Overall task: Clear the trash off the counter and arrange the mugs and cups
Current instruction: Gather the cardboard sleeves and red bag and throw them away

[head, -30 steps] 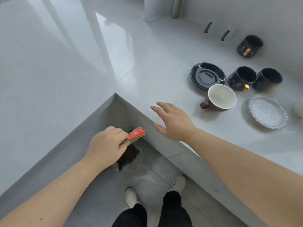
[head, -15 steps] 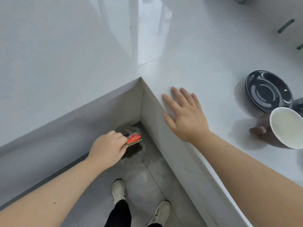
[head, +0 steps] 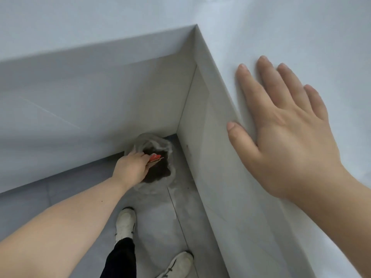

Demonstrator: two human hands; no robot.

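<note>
My left hand (head: 131,167) reaches down into the inner corner of the L-shaped counter and is shut on a small red and tan wrapper (head: 155,157). The wrapper sits right over the dark mouth of a trash bin lined with a clear bag (head: 158,169) on the floor. My right hand (head: 285,129) lies flat with fingers spread on the white counter (head: 301,37), at its edge. No mugs or cups are in view.
The counter's grey side panels (head: 100,109) wall in the corner on two sides. My two white shoes (head: 125,221) stand on the grey tiled floor just in front of the bin.
The view has tipped down and left, so the saucer and mug have left the frame. My left hand has lowered the wrapper to the bin's mouth. My right hand stays pressed on the counter.
</note>
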